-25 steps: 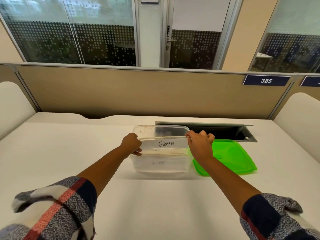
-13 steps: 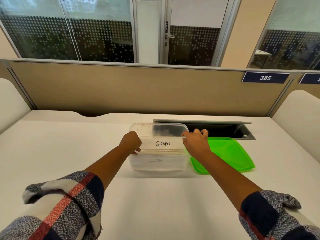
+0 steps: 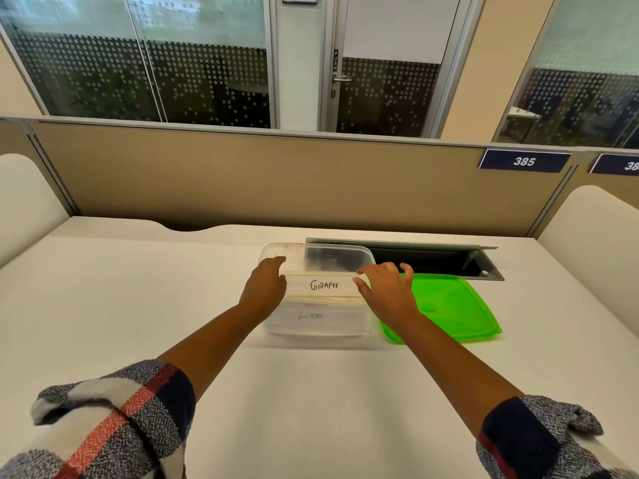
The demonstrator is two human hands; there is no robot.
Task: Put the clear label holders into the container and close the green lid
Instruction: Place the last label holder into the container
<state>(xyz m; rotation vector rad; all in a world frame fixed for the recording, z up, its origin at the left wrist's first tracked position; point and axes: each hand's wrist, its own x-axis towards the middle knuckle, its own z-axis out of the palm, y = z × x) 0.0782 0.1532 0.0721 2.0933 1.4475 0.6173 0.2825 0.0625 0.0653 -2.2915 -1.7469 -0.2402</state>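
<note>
From the head view we look down on a white tabletop (image 3: 103,305) with a clear plastic container (image 3: 316,326) standing near its middle, open at the top. Inside it we see a clear label holder (image 3: 323,285) standing on edge across the container, its card reading "GIRAFEE". A second label holder (image 3: 311,317) lies lower in the container, seen through the near wall, with faint handwriting that we cannot read surely.

Our left hand (image 3: 264,288) is at the left end of the upright holder, against the container's left rim; its fingers reach forward over the rim, and we cannot tell whether this grip is clamped on the holder or only resting beside it. Our right hand (image 3: 389,293) is at the holder's right end, thumb and forefinger parted with the holder's top right corner at the gap between them, the other fingers spread loosely above the lid; we see no firm pinch there.

The green lid (image 3: 449,309) lies flat on the tabletop, just right of the container and touching or nearly touching its right side, partly under our right wrist. Beyond both, at the far side, a dark cable tray (image 3: 432,261) is sunk into the tabletop with its grey flap raised. A beige partition (image 3: 242,181) closes the far edge, carrying a blue plate (image 3: 524,161) marked 385. Both forearms emerge from plaid sleeves (image 3: 114,426) at the near edge.
</note>
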